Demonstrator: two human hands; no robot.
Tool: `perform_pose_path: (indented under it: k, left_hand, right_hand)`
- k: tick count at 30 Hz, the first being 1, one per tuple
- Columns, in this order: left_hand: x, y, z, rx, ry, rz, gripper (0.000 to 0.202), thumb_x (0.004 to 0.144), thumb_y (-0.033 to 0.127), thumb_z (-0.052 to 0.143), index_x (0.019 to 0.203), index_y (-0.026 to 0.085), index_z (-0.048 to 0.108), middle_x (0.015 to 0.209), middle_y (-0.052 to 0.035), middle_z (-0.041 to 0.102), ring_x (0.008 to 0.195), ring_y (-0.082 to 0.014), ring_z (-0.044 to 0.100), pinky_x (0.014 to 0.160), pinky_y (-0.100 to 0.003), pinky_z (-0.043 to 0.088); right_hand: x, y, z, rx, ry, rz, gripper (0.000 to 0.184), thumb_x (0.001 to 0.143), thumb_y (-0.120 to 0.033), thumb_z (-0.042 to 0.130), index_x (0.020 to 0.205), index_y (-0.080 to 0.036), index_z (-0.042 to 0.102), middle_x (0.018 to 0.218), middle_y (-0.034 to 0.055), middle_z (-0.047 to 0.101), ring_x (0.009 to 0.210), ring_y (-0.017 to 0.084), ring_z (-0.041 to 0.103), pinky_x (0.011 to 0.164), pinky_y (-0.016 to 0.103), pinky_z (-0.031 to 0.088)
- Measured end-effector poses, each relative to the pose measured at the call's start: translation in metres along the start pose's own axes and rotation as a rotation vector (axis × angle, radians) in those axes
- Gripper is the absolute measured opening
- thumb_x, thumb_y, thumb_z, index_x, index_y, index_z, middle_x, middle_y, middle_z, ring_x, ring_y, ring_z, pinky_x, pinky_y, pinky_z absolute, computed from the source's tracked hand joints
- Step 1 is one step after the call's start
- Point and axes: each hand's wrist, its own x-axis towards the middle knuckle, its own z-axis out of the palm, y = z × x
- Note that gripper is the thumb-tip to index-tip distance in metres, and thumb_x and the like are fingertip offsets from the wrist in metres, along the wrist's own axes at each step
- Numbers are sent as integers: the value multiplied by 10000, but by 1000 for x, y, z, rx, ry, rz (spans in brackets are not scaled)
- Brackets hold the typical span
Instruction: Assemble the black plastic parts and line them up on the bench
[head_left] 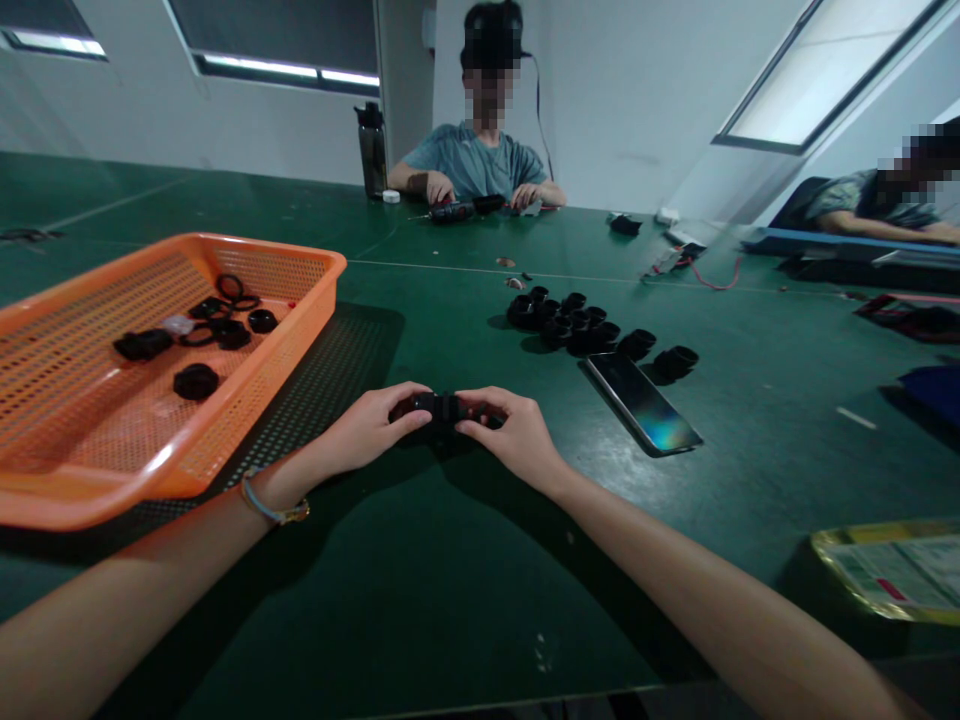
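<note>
My left hand (371, 425) and my right hand (510, 435) meet over the green table (450, 560), both closed on one small black fitting (441, 407) held between their fingertips. The fitting looks like two round black pieces joined end to end; its ends are hidden under my fingers. A bracelet sits on my left wrist. A cluster of several black cylindrical parts (577, 325) lies beyond my right hand. To my left an orange mesh basket (67, 470) holds black rings and caps (217, 320).
A dark smartphone (643, 402) lies flat right of my hands. A yellow-edged packet (892, 570) rests at the near right. Across the table a seated person handles a tool (457, 210) beside a dark bottle (372, 150). Another person leans on the table at far right, near cables (690, 265).
</note>
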Motion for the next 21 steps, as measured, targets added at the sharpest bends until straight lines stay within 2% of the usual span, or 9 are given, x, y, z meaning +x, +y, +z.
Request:
perform_pose_path:
  k: [3, 21]
  left_hand:
    - [0, 0, 0, 1, -1, 8, 410, 807, 406, 411, 1061, 124, 564, 1003, -103, 663, 892, -244, 602, 782, -342, 458]
    - [0, 0, 1, 7, 8, 2, 366, 817, 379, 428, 1050, 138, 575, 984, -84, 674, 858, -229, 611, 774, -334, 466]
  right_hand:
    - [0, 0, 0, 21, -1, 12, 348, 680, -109, 674, 1018, -193, 664, 865, 17, 697, 709, 123, 605, 644, 263, 490]
    - [0, -1, 0, -43, -13, -17, 287, 696, -128, 670, 973, -202, 688, 841, 16, 698, 677, 120, 599, 637, 268, 488]
